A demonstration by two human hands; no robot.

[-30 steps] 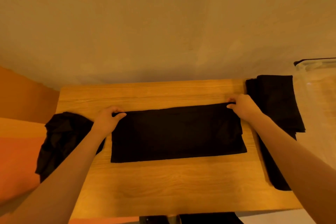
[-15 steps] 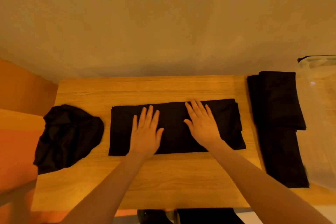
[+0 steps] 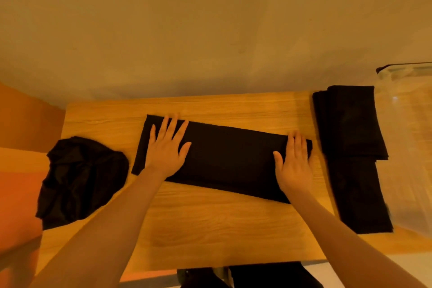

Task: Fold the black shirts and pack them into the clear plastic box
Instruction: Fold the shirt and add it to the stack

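A black shirt, folded into a long strip, lies across the middle of the wooden table. My left hand presses flat on its left end with fingers spread. My right hand lies flat on its right end. A crumpled black shirt sits at the table's left edge. Folded black shirts lie in a row at the right edge. The clear plastic box stands just right of them, partly cut off by the frame.
A plain wall rises behind the table. An orange surface lies to the left, below table level. Bare wood shows in front of the strip, toward me.
Both hands slid apart from the strip's middle to its two ends, smoothing it. The strip now lies slightly slanted, right end nearer me.
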